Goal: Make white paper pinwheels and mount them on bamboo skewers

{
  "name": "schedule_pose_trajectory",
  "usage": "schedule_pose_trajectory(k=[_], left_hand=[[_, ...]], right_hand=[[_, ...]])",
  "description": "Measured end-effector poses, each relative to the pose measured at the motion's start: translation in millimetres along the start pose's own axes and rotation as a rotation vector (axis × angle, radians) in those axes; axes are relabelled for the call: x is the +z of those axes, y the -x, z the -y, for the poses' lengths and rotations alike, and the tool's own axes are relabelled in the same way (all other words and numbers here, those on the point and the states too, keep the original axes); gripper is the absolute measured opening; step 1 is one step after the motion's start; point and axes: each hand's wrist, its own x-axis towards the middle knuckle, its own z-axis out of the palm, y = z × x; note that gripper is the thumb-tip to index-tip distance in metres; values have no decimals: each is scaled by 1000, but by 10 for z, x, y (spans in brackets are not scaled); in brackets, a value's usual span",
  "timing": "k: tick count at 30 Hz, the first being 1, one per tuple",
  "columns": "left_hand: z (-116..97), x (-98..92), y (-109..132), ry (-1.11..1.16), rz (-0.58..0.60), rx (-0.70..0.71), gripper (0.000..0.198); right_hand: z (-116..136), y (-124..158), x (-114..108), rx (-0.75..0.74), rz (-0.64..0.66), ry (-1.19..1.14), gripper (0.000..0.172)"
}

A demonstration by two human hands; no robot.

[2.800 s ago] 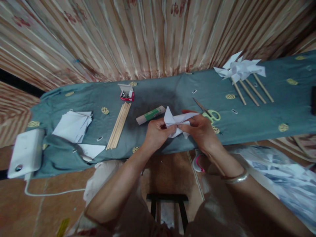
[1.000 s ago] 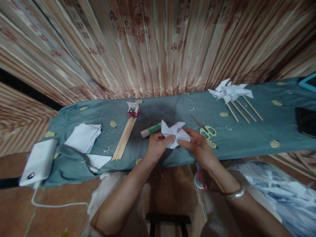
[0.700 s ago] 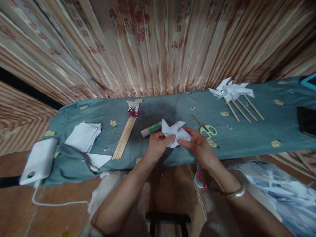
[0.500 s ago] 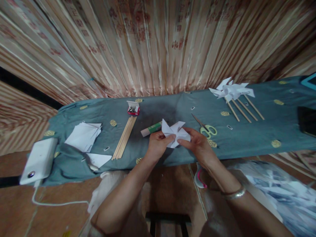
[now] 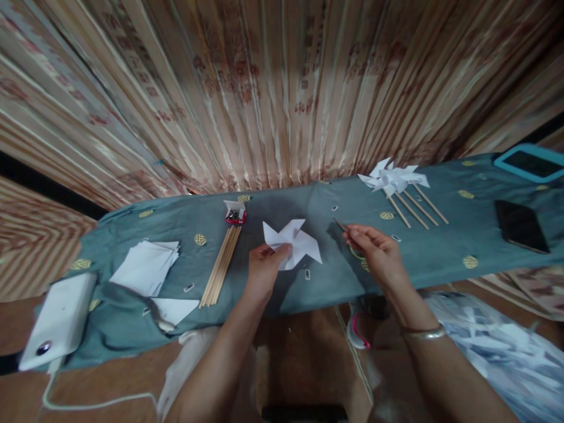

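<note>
A white folded paper pinwheel [image 5: 302, 245] is pinched at its middle between the thumb and fingers of my left hand [image 5: 264, 267]. To its right, my right hand [image 5: 378, 249] is closed on the scissors [image 5: 356, 252]. Their pointed tip sticks out to the left of my fingers, and part of a light green handle shows below; the rest is covered by the hand. Left of the pinwheel lie a bundle of wooden sticks [image 5: 221, 267] and a small red and white box [image 5: 235, 214] of metal pins. The glue stick is hidden from view.
Finished pinwheels on sticks [image 5: 399, 179] lie at the back right. Farther right are a black phone [image 5: 521, 226] and a blue-framed tablet [image 5: 533, 163]. Stacked white paper [image 5: 145, 267] and a white power bank [image 5: 59, 320] with a cable sit on the left. A curtain [image 5: 264, 106] hangs behind.
My right hand has let go of the pinwheel and taken hold of the scissors. The left hand keeps the pinwheel, now a little farther left. The view has shifted slightly.
</note>
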Motion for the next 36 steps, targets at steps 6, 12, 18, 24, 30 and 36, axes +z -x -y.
schedule_pose_trajectory(k=[6,12,18,24,30,36], left_hand=[[-134,-139,-74,93,-51,42,30],[-207,-248,-123,133,-105,85,31],[-191,-271,-105,123,-103,92,31],[-131,-164,-13,106,-69,5,25],[-204,-154,1,173,-63,25,24],[-412,-419,-130,266,-180,174,27]], right_hand=[[-113,-191,2,-87,-39,52,28],[-227,-230,248,-112,54,117,25],[-317,-230,466,-174,148,290,22],[-348,-190,625,-214,190,409,20],[-292,-99,890,-276,333,401,18],[-96,-196,1501,-455,419,459,14]])
